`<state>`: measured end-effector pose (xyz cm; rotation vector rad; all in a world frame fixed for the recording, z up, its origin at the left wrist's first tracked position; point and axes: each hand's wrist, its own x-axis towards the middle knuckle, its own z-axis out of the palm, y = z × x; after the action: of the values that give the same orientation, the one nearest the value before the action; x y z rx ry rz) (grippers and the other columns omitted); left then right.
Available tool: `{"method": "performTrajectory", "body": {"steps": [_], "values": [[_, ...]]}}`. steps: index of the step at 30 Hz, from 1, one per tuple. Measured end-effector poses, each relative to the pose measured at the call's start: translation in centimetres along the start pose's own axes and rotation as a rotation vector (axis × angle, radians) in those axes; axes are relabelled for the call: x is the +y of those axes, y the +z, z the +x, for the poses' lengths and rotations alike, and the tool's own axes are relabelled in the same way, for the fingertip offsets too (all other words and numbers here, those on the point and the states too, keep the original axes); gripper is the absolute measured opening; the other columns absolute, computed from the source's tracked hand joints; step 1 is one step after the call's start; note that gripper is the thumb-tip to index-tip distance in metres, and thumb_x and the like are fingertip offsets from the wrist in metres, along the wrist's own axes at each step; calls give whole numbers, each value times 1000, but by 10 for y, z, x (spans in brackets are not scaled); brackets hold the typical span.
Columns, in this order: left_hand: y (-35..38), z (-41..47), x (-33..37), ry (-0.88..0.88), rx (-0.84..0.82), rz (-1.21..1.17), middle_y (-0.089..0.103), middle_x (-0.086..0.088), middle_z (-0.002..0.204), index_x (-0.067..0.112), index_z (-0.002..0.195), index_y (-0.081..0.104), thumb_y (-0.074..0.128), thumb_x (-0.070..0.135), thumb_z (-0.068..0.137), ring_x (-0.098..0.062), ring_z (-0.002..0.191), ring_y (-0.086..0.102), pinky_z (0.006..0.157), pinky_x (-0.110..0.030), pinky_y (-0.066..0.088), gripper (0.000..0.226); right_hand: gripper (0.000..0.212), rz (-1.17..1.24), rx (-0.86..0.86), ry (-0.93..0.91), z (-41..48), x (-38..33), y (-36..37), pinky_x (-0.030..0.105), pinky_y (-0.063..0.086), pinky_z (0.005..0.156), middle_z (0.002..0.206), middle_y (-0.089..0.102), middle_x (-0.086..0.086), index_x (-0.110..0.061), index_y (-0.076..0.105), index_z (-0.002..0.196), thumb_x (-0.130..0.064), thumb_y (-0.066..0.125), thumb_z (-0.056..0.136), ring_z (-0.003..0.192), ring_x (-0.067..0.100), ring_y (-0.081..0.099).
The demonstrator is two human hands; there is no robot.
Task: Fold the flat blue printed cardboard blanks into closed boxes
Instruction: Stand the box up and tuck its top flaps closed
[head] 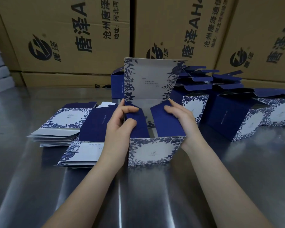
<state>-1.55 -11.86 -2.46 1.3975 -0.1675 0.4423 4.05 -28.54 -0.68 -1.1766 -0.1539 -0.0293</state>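
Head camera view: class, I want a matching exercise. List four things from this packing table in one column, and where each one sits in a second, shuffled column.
Things
1. stack of flat blanks
2. half-folded box
3. open-topped boxes
4. brown cartons

Places
A. stacked along the back
B. between the left hand and the right hand
C. right of the hands
D. left of the hands

Pairs: 1-D, 2-B, 3-C, 4-A

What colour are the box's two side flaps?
Side flaps are plain dark blue; head view.
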Motion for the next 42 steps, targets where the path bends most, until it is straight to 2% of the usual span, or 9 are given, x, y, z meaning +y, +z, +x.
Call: {"method": "performTrajectory", "body": {"steps": [4, 7, 11, 16, 26, 29, 33, 36, 42], "values": [[4, 3, 2, -60, 36, -12, 45, 25, 140, 42, 85, 73, 52, 20, 69, -8, 133, 48, 108, -53, 42, 35, 30, -4, 50, 2, 4, 2, 1, 21, 56, 58, 89, 77, 2, -32, 66, 107, -11, 67, 85, 71, 12, 72], [3, 5, 1, -109, 29, -49, 52, 11, 143, 43, 94, 73, 56, 19, 79, -20, 123, 59, 94, -46, 53, 33, 35, -23, 47, -5, 6, 4, 3, 26, 58, 69, 104, 73, 3, -30, 63, 118, -15, 67, 87, 79, 13, 72], [2, 10, -3, -145, 65, -57, 65, 8, 126, 42, 100, 72, 46, 20, 101, -15, 108, 67, 83, -33, 53, 34, 17, -115, 18, -65, 6, 4, 5, 18, 49, 50, 93, 63, 1, -23, 56, 96, -10, 64, 89, 60, 5, 66], [-3, 15, 0, -214, 106, -46, 74, 8, 103, 39, 102, 72, 48, 20, 99, -12, 88, 72, 66, -27, 54, 31, 13, -204, -220, -14, 9, 2, 0, 20, 51, 55, 82, 71, -3, -25, 69, 84, -15, 61, 88, 68, 11, 67], [-10, 13, 6, -216, 80, 101, 67, -10, 113, 37, 89, 71, 51, 28, 72, -36, 105, 63, 90, -54, 50, 28, 16, -203, -248, -87, 10, 17, -5, 24, 50, 61, 81, 68, -8, -27, 68, 81, -18, 56, 76, 71, 12, 63], [-9, 15, 3, -200, 71, 89, 73, 5, 95, 38, 90, 72, 51, 29, 83, -20, 91, 67, 77, -38, 51, 24, 17, -170, -275, -76, 8, 20, -8, 26, 52, 68, 91, 68, -6, -29, 69, 93, -26, 58, 81, 78, 12, 64], [-12, 18, -2, -190, 98, 70, 70, 12, 110, 42, 97, 74, 51, 34, 96, -12, 103, 68, 85, -35, 52, 24, 33, -182, -355, -30, 5, 22, -14, 38, 47, 93, 111, 69, -10, -38, 65, 111, -43, 62, 78, 102, 18, 64], [-14, 16, -2, -165, 103, 80, 72, 18, 92, 38, 94, 73, 48, 19, 98, -5, 85, 69, 70, -26, 51, 32, 28, -193, -349, -29, 4, 21, -13, 36, 46, 90, 108, 68, -12, -39, 66, 106, -37, 60, 79, 98, 15, 64], [-13, 16, -1, -180, 121, 70, 72, 12, 85, 32, 93, 72, 46, 13, 97, -15, 81, 66, 73, -35, 50, 33, 22, -193, -297, -53, 4, 20, -10, 35, 46, 80, 98, 66, -4, -31, 67, 95, -25, 54, 78, 87, 17, 63]]}}
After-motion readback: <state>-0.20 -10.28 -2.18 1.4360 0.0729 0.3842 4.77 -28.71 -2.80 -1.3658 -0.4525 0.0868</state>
